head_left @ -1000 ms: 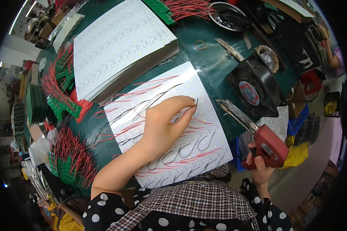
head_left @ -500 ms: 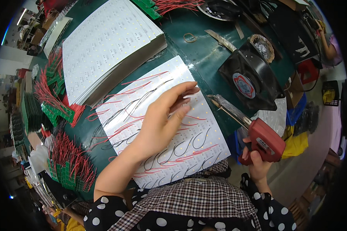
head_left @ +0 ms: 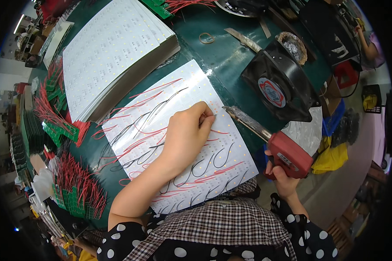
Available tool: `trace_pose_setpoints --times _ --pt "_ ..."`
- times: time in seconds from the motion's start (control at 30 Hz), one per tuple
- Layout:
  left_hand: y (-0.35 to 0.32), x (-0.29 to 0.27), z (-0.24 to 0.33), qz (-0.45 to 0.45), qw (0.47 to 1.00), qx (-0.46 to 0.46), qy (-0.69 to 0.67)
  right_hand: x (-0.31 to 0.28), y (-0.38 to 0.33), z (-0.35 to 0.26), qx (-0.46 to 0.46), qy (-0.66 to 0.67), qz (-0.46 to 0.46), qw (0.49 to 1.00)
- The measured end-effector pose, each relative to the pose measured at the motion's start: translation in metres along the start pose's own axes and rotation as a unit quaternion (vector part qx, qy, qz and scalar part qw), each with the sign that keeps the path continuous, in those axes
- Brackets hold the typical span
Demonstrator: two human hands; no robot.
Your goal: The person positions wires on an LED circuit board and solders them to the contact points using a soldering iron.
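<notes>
A white LED panel (head_left: 191,87) lies on the green table with red and black wires (head_left: 139,126) laid across it. My left hand (head_left: 185,137) rests on the panel, its fingertips pinched on a wire end near the right edge. My right hand (head_left: 285,178) grips a red soldering gun (head_left: 287,152) by its handle. Its metal tip (head_left: 231,112) sits just right of my left fingertips, over the panel's edge.
A stack of white panels (head_left: 109,56) lies at the back left. A black fan (head_left: 278,87) stands right of the panel, a rubber band (head_left: 206,38) behind it. Green boards with red wires (head_left: 74,187) pile along the left. Another person (head_left: 370,43) sits far right.
My left hand has shifted slightly right and down along the panel. The soldering gun has moved in, so its tip is close to my left fingertips.
</notes>
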State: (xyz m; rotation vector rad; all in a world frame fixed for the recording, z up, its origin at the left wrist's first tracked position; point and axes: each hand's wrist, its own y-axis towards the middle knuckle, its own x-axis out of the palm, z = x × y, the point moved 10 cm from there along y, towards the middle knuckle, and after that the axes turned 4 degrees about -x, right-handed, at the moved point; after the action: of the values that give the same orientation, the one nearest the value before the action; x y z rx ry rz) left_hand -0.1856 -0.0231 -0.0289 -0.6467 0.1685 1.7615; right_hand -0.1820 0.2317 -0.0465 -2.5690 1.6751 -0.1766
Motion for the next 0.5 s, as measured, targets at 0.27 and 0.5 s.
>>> trace_pose_setpoints --times 0.27,0.5 --pt "0.003 0.001 -0.002 0.042 0.997 0.004 0.061 0.007 0.006 0.003 0.02 0.025 -0.018 0.999" --pt "0.007 0.002 -0.002 0.024 0.998 -0.026 0.054 0.003 0.001 0.011 -0.02 -0.074 -0.048 0.996"
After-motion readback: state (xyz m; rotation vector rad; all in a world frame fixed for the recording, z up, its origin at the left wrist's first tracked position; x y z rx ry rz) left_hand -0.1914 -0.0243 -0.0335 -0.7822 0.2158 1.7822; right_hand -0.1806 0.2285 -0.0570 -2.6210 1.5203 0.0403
